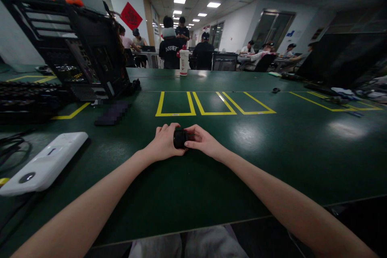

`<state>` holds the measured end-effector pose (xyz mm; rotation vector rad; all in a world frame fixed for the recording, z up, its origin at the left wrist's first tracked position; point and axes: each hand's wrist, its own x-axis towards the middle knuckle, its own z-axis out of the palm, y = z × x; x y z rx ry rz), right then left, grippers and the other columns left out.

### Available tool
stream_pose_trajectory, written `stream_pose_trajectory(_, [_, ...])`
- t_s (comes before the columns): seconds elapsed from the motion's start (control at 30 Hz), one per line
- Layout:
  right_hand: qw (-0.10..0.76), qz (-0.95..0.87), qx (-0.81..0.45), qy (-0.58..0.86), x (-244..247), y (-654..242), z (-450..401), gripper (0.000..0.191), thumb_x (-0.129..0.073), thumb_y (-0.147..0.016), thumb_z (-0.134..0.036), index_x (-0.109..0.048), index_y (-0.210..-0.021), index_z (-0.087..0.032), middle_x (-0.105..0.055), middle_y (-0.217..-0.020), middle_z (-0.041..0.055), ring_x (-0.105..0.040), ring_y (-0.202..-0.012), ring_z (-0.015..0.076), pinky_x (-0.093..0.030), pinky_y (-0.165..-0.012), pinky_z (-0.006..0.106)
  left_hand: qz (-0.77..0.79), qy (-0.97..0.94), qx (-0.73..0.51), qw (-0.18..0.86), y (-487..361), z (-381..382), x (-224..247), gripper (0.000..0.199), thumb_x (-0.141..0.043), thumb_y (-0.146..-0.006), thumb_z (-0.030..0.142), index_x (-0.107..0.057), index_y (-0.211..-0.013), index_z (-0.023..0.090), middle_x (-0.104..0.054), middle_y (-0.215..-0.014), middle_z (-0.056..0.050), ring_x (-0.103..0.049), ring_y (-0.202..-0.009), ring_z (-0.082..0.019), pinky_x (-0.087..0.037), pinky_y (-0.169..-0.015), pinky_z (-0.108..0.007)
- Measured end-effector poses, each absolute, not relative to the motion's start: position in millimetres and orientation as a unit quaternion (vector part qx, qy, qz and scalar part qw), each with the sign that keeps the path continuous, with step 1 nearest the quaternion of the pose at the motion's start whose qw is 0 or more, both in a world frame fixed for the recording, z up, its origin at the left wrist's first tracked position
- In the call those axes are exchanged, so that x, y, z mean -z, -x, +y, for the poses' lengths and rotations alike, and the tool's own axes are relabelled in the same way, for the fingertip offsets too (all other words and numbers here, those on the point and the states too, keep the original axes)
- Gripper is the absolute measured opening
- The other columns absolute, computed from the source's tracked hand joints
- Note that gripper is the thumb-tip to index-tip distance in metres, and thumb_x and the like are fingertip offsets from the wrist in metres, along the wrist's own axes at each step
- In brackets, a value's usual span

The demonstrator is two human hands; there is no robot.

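Observation:
A small black block-shaped object (179,139) with a smooth, slightly shiny face sits between my two hands, just above or on the green tabletop. My left hand (165,143) wraps round its left side, the thumb below and the fingers over the top. From the right, my right hand (203,142) pinches its end between thumb and fingertips. Thin dark parts show between those right fingers, but their shape is too small to make out. The fingers hide much of the object, so its exact kind does not show.
Yellow tape frames (175,114) mark the green table (193,193) beyond my hands. On the left are a white device (48,161), a dark flat item (111,113) and an open black computer case (90,48). A white bottle (184,62) stands farther back. People sit in the background.

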<state>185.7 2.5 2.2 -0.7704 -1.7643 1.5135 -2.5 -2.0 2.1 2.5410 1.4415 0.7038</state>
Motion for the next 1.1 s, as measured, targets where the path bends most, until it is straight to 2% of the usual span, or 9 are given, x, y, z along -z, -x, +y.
stream_pose_trajectory(0.13, [0.339, -0.68, -0.589, 0.274, -3.1, -186.3, 1.8, 0.04, -0.068, -0.067, -0.018, -0.045, -0.099, -0.021, -0.051, -0.107, 0.0027, -0.051, -0.104, 0.0185, -0.042, -0.091, 0.04, 0.474, -0.847, -0.23, 0.072, 3.3, -2.9, -3.3, 0.067, -0.063, -0.06, 0.05, -0.037, -0.112, 0.017, -0.051, -0.102, -0.008, -0.047, -0.093, -0.027, -0.033, -0.082, -0.04])
stream_pose_trajectory(0.3, [0.362, -0.675, -0.567, 0.303, -1.4, -184.0, 3.0, 0.027, -0.063, -0.072, -0.025, -0.048, -0.095, -0.021, -0.052, -0.102, 0.0023, -0.054, -0.096, 0.0173, -0.044, -0.087, 0.039, 0.477, -0.845, -0.231, 0.067, 3.0, -3.5, -4.3, 0.067, -0.061, -0.061, 0.053, -0.038, -0.112, 0.017, -0.05, -0.103, -0.008, -0.048, -0.092, -0.027, -0.033, -0.082, -0.041])
stream_pose_trajectory(0.5, [0.351, -0.664, -0.579, 0.318, 0.5, -184.3, 4.9, 0.038, -0.063, -0.072, -0.025, -0.046, -0.105, -0.023, -0.051, -0.108, 0.0039, -0.051, -0.103, 0.0189, -0.04, -0.091, 0.042, 0.479, -0.845, -0.227, 0.073, 1.9, -2.9, -3.9, 0.068, -0.061, -0.061, 0.054, -0.037, -0.113, 0.018, -0.051, -0.102, -0.008, -0.048, -0.092, -0.027, -0.033, -0.082, -0.041])
stream_pose_trajectory(0.7, [0.344, -0.66, -0.609, 0.273, -2.6, -186.5, 2.7, 0.041, -0.069, -0.064, -0.014, -0.046, -0.096, -0.022, -0.053, -0.103, 0.0016, -0.052, -0.102, 0.0176, -0.04, -0.091, 0.04, 0.486, -0.841, -0.228, 0.068, 1.7, -3.7, -4.3, 0.069, -0.064, -0.057, 0.049, -0.037, -0.113, 0.017, -0.05, -0.1, -0.008, -0.047, -0.093, -0.028, -0.033, -0.082, -0.041])
stream_pose_trajectory(0.9, [0.367, -0.656, -0.588, 0.299, -4.8, -185.0, 1.2, 0.025, -0.064, -0.071, -0.023, -0.05, -0.092, -0.021, -0.053, -0.1, 0.0016, -0.053, -0.097, 0.0159, -0.041, -0.089, 0.038, 0.484, -0.841, -0.231, 0.073, 1.8, -4.0, -4.2, 0.068, -0.061, -0.06, 0.054, -0.038, -0.112, 0.018, -0.05, -0.102, -0.008, -0.048, -0.092, -0.027, -0.033, -0.082, -0.041])
stream_pose_trajectory(1.1, [0.35, -0.655, -0.591, 0.316, -1.5, -185.6, 3.7, 0.038, -0.063, -0.072, -0.022, -0.046, -0.106, -0.021, -0.052, -0.107, 0.0043, -0.051, -0.103, 0.018, -0.04, -0.092, 0.041, 0.487, -0.839, -0.229, 0.075, 1.0, -3.2, -4.3, 0.067, -0.062, -0.059, 0.053, -0.038, -0.112, 0.018, -0.051, -0.103, -0.008, -0.048, -0.093, -0.028, -0.033, -0.081, -0.04])
